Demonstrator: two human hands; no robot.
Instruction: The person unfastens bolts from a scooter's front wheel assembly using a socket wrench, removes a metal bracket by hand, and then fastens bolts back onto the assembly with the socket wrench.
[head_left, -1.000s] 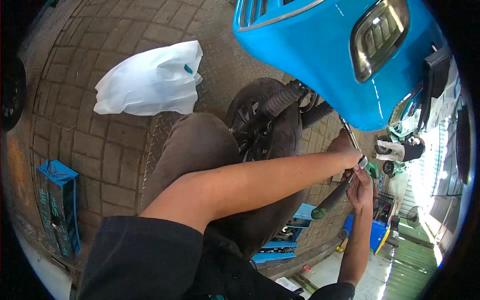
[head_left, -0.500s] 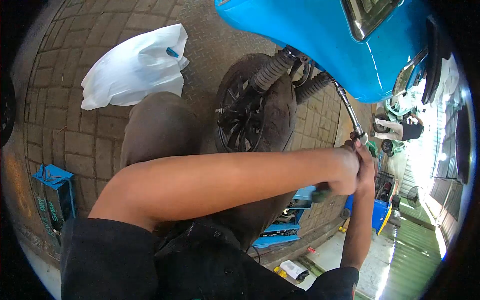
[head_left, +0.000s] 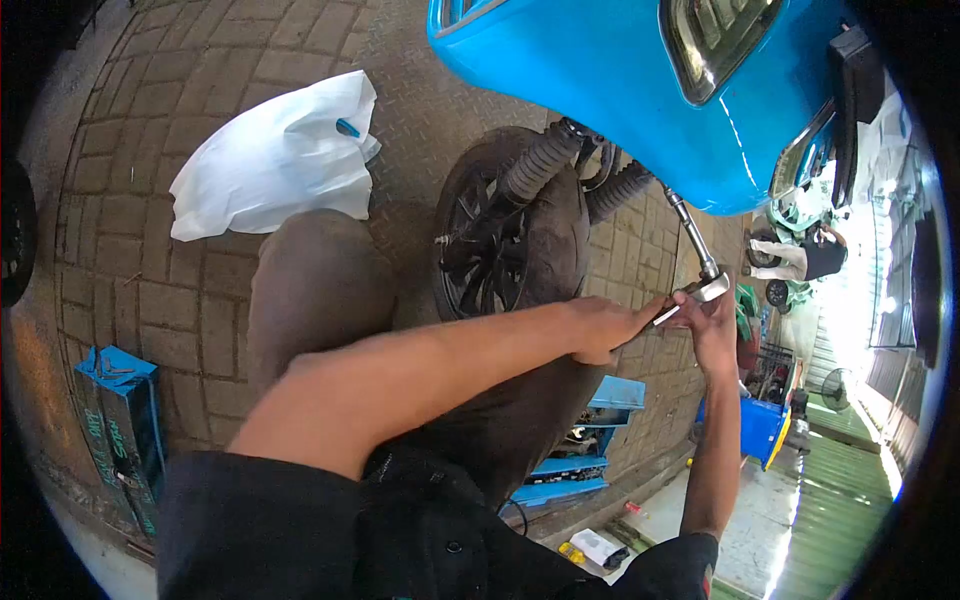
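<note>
Okay, my right hand (head_left: 710, 328) grips the round-headed, shiny metal ratchet (head_left: 712, 289), its slim rod (head_left: 693, 235) reaching the glossy blue bodywork (head_left: 610, 70); my left hand's (head_left: 602, 328) grip, near it, I can't tell.

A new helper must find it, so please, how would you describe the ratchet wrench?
Find the big blue scooter front, then the slim chrome bar reaching out from its edge. At the bar's other end, by the right hand, is the ratchet wrench. Its shiny, rounded head is wider than the straight bar and lies at an angle to it.
</note>
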